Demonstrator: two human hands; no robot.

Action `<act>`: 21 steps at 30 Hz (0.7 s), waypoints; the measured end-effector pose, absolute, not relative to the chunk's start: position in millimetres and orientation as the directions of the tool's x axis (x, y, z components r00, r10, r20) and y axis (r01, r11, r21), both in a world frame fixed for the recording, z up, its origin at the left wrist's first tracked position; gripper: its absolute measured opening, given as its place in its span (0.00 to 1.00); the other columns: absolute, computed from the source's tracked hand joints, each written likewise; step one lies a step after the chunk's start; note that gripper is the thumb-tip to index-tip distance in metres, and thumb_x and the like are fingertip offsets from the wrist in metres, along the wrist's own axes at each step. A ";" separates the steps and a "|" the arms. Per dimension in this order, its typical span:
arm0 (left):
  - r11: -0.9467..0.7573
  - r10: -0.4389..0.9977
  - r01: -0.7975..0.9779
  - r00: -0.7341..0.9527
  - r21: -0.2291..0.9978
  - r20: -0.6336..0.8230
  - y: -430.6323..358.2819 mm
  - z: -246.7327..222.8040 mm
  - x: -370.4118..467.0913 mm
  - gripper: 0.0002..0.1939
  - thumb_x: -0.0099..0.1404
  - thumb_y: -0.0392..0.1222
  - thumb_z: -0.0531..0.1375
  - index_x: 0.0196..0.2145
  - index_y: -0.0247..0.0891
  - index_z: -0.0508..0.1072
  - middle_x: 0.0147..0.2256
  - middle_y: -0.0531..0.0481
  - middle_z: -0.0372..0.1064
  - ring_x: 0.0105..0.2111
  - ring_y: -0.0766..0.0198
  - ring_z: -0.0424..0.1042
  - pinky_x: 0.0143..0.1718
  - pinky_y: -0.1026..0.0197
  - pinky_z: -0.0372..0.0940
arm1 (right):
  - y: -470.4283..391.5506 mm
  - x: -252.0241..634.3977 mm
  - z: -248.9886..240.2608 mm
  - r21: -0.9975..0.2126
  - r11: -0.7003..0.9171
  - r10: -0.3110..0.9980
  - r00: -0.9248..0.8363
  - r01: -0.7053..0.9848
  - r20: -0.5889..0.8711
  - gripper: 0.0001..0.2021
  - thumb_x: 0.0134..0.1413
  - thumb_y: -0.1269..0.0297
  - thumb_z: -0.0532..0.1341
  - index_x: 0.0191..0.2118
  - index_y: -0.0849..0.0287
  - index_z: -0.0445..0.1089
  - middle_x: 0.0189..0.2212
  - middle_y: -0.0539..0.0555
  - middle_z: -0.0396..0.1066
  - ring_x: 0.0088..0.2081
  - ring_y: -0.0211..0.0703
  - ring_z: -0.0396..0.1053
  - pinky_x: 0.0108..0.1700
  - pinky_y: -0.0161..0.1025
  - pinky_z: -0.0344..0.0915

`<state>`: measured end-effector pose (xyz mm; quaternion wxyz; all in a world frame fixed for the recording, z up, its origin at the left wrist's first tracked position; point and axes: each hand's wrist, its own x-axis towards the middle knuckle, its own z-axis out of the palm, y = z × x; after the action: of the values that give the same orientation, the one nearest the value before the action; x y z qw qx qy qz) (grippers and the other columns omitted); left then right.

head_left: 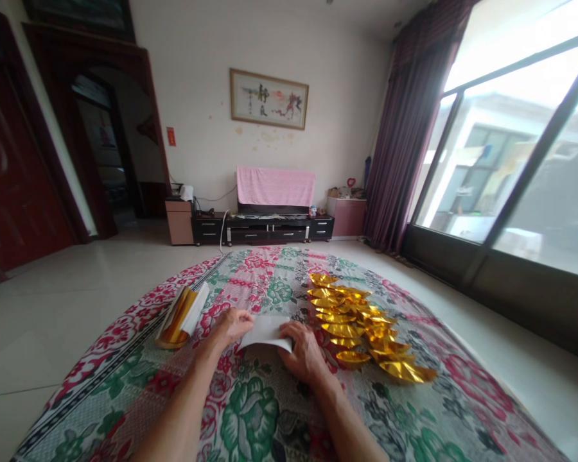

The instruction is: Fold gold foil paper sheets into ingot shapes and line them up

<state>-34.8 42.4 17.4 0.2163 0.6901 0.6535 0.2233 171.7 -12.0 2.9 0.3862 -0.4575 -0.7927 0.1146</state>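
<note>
A white sheet of paper (266, 332) bows slightly upward between my two hands, over the flowered tablecloth. My left hand (234, 325) has its fingers closed at the sheet's left edge. At the right edge, my right hand (299, 346) grips the paper with its fingers bent over it. Several folded gold foil boat shapes (343, 330) lie in rows to the right of my right hand. On the left, a stack of curled gold and white sheets (180, 316) rests on the cloth, apart from my left hand.
The round table's patterned cloth (250, 417) spreads under everything. Beyond it, a low black TV cabinet (270, 232) stands by the wall, with a pink cloth (275, 187) over the screen. A purple curtain (397, 147) and large windows are on the right, doors on the left.
</note>
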 end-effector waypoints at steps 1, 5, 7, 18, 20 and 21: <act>-0.055 0.998 0.801 0.046 0.596 0.029 42.6 16.7 -35.5 0.16 0.48 0.43 0.56 0.33 0.36 0.78 0.24 0.49 0.72 0.27 0.61 0.68 0.27 0.65 0.58 | -12.1 171.2 3.6 -0.531 0.556 0.812 -0.283 0.639 0.511 0.06 0.43 0.72 0.57 0.29 0.58 0.69 0.34 0.53 0.71 0.41 0.43 0.66 0.45 0.37 0.57; -0.104 0.994 0.769 0.099 0.631 0.043 42.7 11.8 -41.1 0.18 0.50 0.46 0.56 0.35 0.35 0.78 0.25 0.49 0.73 0.27 0.62 0.69 0.26 0.65 0.58 | -12.3 169.7 4.6 -0.511 0.566 0.800 -0.281 0.647 0.530 0.07 0.49 0.71 0.54 0.28 0.59 0.69 0.32 0.53 0.71 0.38 0.40 0.66 0.42 0.34 0.57; -0.140 0.990 0.751 0.130 0.646 0.063 41.4 9.1 -44.4 0.19 0.52 0.47 0.54 0.35 0.34 0.78 0.26 0.49 0.74 0.27 0.63 0.69 0.27 0.66 0.58 | -12.2 169.2 4.3 -0.500 0.560 0.799 -0.269 0.661 0.538 0.07 0.49 0.72 0.54 0.27 0.60 0.69 0.30 0.53 0.70 0.35 0.39 0.66 0.39 0.32 0.57; -0.147 0.989 0.421 0.088 0.895 0.121 28.8 4.5 -55.0 0.19 0.57 0.50 0.50 0.34 0.36 0.74 0.16 0.54 0.64 0.18 0.67 0.63 0.21 0.66 0.56 | -6.8 167.8 -1.8 -0.479 0.533 0.795 -0.219 0.697 0.566 0.09 0.48 0.71 0.53 0.23 0.60 0.68 0.25 0.52 0.68 0.31 0.37 0.64 0.34 0.31 0.55; -0.166 0.986 0.389 0.049 0.906 0.159 25.6 7.4 -53.7 0.20 0.58 0.53 0.49 0.31 0.36 0.74 0.21 0.51 0.67 0.18 0.68 0.62 0.20 0.67 0.56 | -6.0 167.5 -1.7 -0.475 0.529 0.797 -0.221 0.703 0.561 0.08 0.48 0.72 0.53 0.23 0.61 0.68 0.25 0.51 0.68 0.30 0.37 0.64 0.34 0.31 0.55; -0.172 0.984 0.376 0.027 0.910 0.175 24.4 8.5 -52.4 0.21 0.58 0.54 0.50 0.30 0.36 0.74 0.22 0.51 0.68 0.18 0.68 0.62 0.20 0.67 0.56 | -5.8 167.3 -1.7 -0.474 0.528 0.798 -0.221 0.705 0.560 0.08 0.48 0.72 0.53 0.23 0.61 0.67 0.25 0.51 0.68 0.30 0.36 0.64 0.33 0.31 0.54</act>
<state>-52.4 24.4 8.5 0.3462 0.6272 0.5422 0.4390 167.3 -5.8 -1.7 0.3961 -0.4823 -0.7791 0.0589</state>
